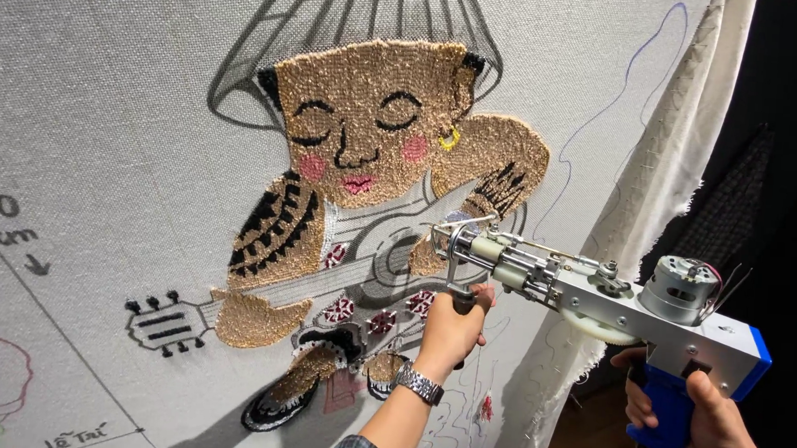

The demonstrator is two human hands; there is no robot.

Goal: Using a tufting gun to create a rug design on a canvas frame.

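Grey cloth [107, 131] faces a tufting gun [592, 295], left hand [452, 329] and right hand [704, 416] fingers closed round its handles.

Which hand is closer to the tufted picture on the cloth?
Left. The left hand grips the front handle of the tufting gun, right by the tufted picture. The right hand holds the blue rear grip, off beyond the cloth's edge.

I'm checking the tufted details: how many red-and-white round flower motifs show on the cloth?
4 show on the stretched cloth: one beside the striped sleeve, one lower down, one right of it, one by the left hand. The hand or tufting gun may hide more.
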